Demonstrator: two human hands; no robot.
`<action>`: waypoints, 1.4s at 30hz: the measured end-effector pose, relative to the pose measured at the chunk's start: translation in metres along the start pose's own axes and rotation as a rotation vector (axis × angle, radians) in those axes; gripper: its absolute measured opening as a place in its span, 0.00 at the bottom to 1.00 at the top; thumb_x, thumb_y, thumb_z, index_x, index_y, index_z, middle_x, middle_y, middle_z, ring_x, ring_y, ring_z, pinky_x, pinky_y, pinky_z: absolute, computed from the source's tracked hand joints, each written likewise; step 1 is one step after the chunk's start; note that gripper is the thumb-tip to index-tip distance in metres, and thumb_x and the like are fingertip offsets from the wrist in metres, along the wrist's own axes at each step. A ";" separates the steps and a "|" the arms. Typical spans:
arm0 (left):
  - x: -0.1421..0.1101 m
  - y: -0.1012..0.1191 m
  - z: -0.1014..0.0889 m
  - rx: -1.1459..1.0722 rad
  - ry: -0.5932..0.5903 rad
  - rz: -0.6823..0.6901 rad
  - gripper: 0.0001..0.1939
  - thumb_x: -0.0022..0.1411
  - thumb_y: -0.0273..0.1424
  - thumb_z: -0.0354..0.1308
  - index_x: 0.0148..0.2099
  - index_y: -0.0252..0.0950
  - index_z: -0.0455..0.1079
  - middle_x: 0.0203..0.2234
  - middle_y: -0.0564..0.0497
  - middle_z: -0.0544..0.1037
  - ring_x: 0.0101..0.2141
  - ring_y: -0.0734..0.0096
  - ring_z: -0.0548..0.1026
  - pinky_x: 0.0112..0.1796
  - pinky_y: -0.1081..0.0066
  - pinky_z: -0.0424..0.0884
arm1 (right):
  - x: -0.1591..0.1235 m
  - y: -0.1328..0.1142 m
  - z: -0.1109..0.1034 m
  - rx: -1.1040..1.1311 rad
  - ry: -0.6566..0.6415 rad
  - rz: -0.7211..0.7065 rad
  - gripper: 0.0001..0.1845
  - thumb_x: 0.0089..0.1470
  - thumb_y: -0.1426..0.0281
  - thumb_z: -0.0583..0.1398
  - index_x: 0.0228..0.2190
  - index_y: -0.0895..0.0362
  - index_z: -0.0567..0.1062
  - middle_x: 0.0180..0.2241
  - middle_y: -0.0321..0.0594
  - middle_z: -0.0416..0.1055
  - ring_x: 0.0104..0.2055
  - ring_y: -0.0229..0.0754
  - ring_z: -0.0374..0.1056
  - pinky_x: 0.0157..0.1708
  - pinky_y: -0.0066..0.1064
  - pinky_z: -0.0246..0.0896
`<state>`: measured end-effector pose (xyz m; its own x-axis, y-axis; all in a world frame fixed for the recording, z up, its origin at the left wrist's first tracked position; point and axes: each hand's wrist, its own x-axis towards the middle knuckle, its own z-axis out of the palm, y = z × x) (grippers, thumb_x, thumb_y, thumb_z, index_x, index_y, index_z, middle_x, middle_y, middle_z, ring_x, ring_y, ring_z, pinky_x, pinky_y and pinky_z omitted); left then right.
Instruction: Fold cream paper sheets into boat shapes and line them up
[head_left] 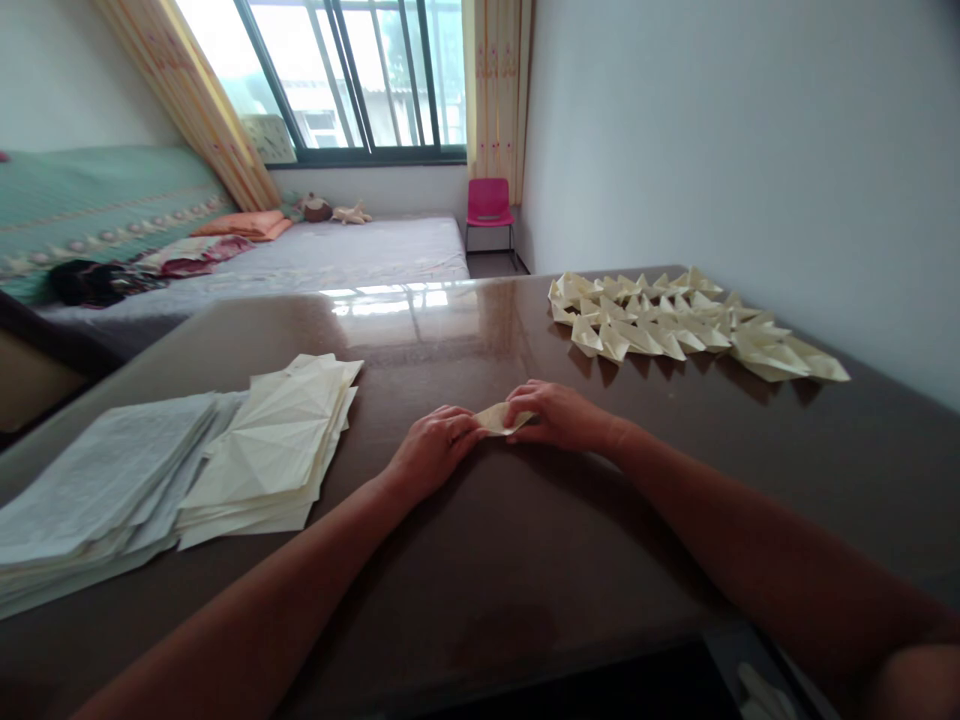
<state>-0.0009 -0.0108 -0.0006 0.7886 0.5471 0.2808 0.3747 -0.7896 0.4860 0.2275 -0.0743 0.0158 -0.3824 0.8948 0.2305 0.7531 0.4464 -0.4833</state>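
Both hands meet at a small folded piece of cream paper [495,420] over the middle of the brown table. My left hand [439,445] pinches its left end, fingers pressed together. At the right end, my right hand [555,415] grips it between thumb and fingers, covering part of it. The exact shape of the fold is partly hidden by the fingers. To the left lies a stack of creased cream paper sheets [277,430]. Rows of folded paper pieces [652,315] with pointed tips stand at the back right.
A thick stack of greyish printed sheets [105,470] lies at the table's left, touching the cream stack. The glossy brown table [465,570] reaches toward a bed [375,245] and a pink chair [490,205]. A dark object [637,685] sits at the near edge.
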 end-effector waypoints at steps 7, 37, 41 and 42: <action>0.000 0.001 -0.002 0.038 0.028 -0.069 0.15 0.65 0.39 0.50 0.32 0.37 0.72 0.32 0.51 0.77 0.31 0.71 0.73 0.35 0.73 0.66 | 0.009 0.002 0.011 0.056 0.067 0.240 0.12 0.49 0.62 0.64 0.24 0.58 0.76 0.24 0.35 0.72 0.27 0.36 0.64 0.28 0.26 0.52; 0.005 -0.011 -0.001 0.044 0.031 -0.163 0.10 0.59 0.35 0.55 0.38 0.38 0.74 0.29 0.50 0.77 0.33 0.64 0.74 0.36 0.68 0.65 | 0.013 0.019 0.032 0.222 0.205 0.101 0.09 0.48 0.65 0.64 0.28 0.58 0.79 0.29 0.38 0.74 0.33 0.39 0.67 0.36 0.28 0.59; 0.003 -0.023 -0.007 -0.064 0.003 -0.128 0.19 0.52 0.36 0.62 0.47 0.38 0.70 0.36 0.50 0.77 0.33 0.67 0.74 0.35 0.70 0.68 | 0.015 0.025 0.035 0.256 0.203 0.138 0.11 0.49 0.63 0.63 0.31 0.59 0.78 0.27 0.36 0.73 0.30 0.38 0.66 0.31 0.27 0.60; 0.002 -0.026 -0.009 -0.096 0.001 -0.116 0.24 0.49 0.36 0.64 0.49 0.38 0.67 0.40 0.50 0.75 0.34 0.68 0.73 0.35 0.71 0.69 | 0.015 0.027 0.035 0.270 0.189 0.148 0.13 0.48 0.63 0.64 0.33 0.59 0.78 0.28 0.36 0.73 0.30 0.37 0.66 0.30 0.27 0.60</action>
<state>-0.0133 0.0130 -0.0051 0.7420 0.6334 0.2194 0.4149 -0.6910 0.5919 0.2239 -0.0494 -0.0234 -0.1546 0.9471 0.2813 0.6146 0.3151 -0.7232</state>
